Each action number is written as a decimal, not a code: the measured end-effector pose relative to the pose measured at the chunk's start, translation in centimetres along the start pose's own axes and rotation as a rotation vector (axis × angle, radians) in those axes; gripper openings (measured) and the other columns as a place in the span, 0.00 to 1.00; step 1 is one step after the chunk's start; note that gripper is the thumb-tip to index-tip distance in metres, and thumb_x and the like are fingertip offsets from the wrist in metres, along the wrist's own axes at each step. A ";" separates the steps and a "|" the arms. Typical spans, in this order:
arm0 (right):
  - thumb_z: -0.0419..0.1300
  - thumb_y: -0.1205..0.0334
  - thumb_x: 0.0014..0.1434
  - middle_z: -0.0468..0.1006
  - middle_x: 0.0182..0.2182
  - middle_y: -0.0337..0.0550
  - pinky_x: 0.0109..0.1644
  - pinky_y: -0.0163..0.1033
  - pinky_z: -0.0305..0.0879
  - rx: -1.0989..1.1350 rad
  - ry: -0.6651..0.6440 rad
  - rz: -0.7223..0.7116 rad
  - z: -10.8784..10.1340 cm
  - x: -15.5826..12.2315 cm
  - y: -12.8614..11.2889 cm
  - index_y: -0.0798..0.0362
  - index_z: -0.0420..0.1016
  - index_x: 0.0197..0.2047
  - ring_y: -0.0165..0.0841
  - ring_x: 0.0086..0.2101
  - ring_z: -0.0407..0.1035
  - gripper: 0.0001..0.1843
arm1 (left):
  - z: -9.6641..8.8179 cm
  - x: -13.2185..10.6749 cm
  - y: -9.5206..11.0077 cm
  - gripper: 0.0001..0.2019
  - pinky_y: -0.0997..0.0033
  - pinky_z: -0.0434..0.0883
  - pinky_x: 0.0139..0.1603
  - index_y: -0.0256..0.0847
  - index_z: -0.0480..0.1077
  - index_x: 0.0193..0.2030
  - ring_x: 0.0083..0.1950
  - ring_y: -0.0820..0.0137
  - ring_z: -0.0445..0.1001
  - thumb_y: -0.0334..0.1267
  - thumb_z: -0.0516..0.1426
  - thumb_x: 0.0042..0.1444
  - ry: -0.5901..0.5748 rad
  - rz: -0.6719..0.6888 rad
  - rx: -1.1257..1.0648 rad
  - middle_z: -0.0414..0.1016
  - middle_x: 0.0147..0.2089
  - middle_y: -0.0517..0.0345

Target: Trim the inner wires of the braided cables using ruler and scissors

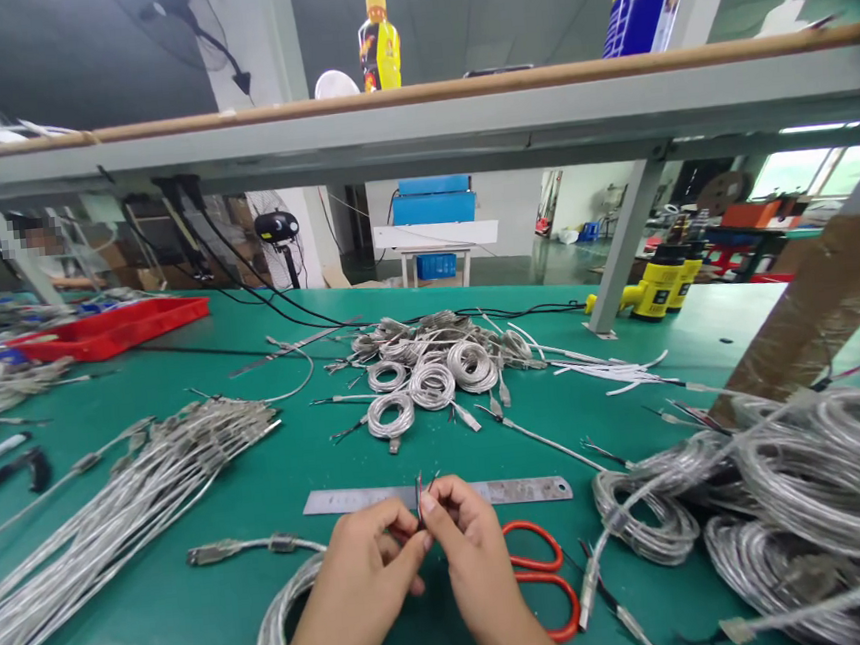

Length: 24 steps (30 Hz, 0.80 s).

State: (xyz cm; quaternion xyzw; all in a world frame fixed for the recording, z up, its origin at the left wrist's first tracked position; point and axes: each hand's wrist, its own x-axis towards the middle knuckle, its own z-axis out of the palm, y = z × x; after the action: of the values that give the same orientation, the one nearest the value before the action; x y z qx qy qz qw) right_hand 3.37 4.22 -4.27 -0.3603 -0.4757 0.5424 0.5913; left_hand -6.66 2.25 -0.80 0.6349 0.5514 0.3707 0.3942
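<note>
My left hand [366, 574] and my right hand [471, 550] meet low in the middle of the view. Both are closed in a pinch on thin wires [419, 489], dark and reddish, whose tips stick up between the fingers. A steel ruler [520, 490] lies flat just beyond the fingertips. Beside my right hand are the red handles of a pair of scissors [567, 602]; the blades are hidden. Partly behind my left forearm lies a coiled clear-jacketed cable [271, 617] with a USB plug [213, 553]. Whether the wires belong to that cable cannot be seen.
Coiled USB cables [431, 385] form a pile at mid-table. A bundle of straight cables [158, 487] lies left, larger coils [806, 490] right. A red tray [118, 330] stands at the back left. A shelf [413, 123] spans overhead; yellow-black bottles [656, 283] stand by its post.
</note>
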 end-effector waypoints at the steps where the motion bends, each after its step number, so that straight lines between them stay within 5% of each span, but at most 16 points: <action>1: 0.55 0.57 0.49 0.58 0.19 0.32 0.26 0.30 0.52 0.012 0.008 0.008 0.1 0.0 0.0 0.54 0.60 0.24 0.26 0.23 0.54 0.10 | 0.1 0.0 -0.1 0.07 0.79 0.59 0.20 0.38 0.64 0.22 0.20 0.72 0.69 0.35 0.52 0.48 -0.006 0.010 0.007 0.65 0.18 0.64; 24: 0.50 0.59 0.49 0.55 0.19 0.32 0.25 0.32 0.49 -0.118 0.111 -0.048 0.3 0.9 0.3 0.53 0.57 0.22 0.27 0.22 0.51 0.09 | 0.4 0.2 -0.6 0.07 0.77 0.61 0.22 0.39 0.63 0.23 0.21 0.70 0.71 0.33 0.49 0.49 -0.017 0.103 0.153 0.68 0.21 0.62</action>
State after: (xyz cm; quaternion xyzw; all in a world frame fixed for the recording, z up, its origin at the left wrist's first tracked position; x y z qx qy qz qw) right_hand 2.95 5.17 -4.26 -0.4124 -0.4819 0.4783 0.6074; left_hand -6.57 2.48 -1.52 0.6937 0.5415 0.3418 0.3297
